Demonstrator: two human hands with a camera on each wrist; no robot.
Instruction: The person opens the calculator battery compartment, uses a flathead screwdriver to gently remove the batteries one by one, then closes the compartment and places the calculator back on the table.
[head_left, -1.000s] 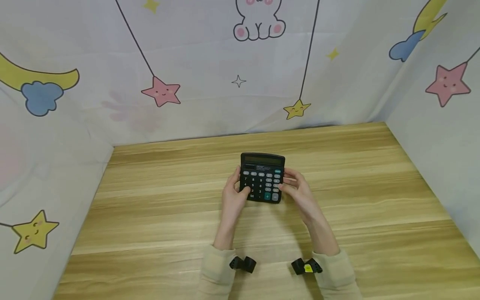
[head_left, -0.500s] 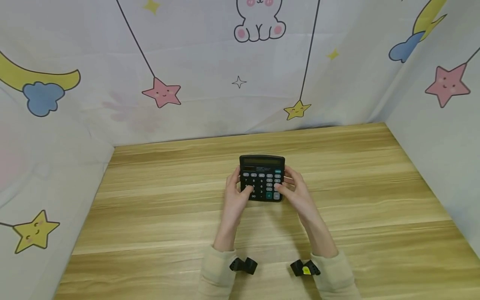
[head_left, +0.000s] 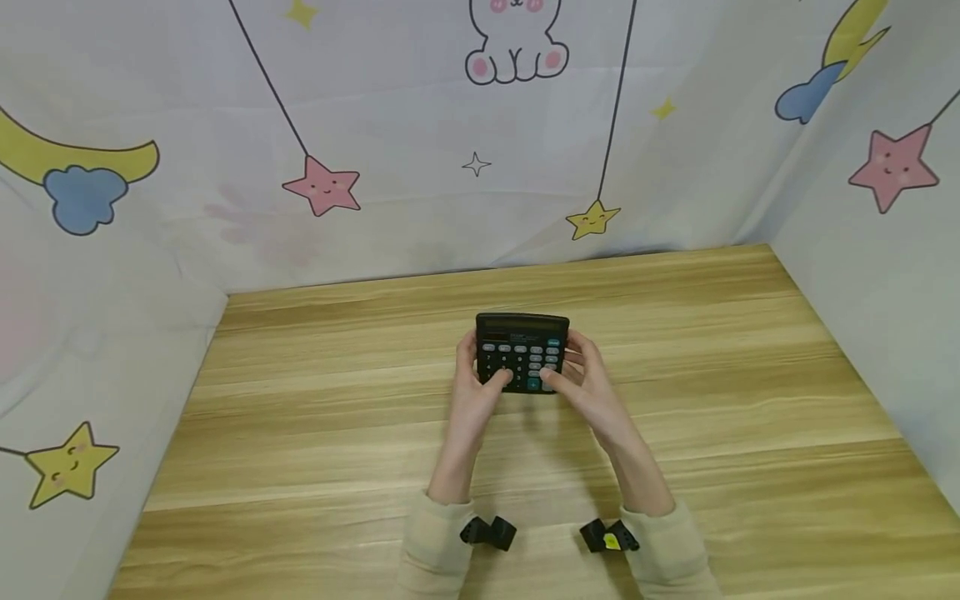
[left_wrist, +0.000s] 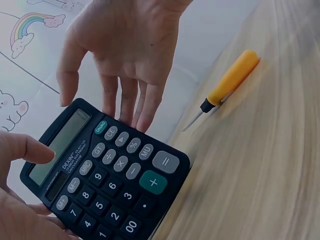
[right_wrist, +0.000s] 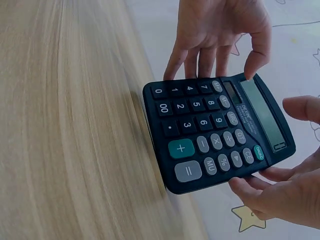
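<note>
A black desktop calculator (head_left: pixel 510 335) with grey, black and green keys is held in front of me by both hands. My left hand (head_left: pixel 474 400) grips its left side, thumb across the lower keys in the head view. On the opposite side my right hand (head_left: pixel 595 393) holds it, thumb over the right-hand keys and fingers along the edge. In the right wrist view a 0 shows at the end of the calculator's display (right_wrist: pixel 265 115). The left wrist view has a thumb (left_wrist: pixel 32 149) overlapping the display. The backs of the fingers are partly hidden behind the calculator.
A screwdriver (left_wrist: pixel 234 79) with a yellow handle lies on the wood-grain table in the left wrist view. White cloth (head_left: pixel 420 225) printed with stars, moons and clouds rises behind the table (head_left: pixel 322 400) and at both sides. Black wrist cameras (head_left: pixel 489 532) sit at the sleeves.
The calculator has tipped, its face looking shorter in the head view and its near edge lifting away from me. Both thumbs have shifted inward over the keys; the grip continues.
</note>
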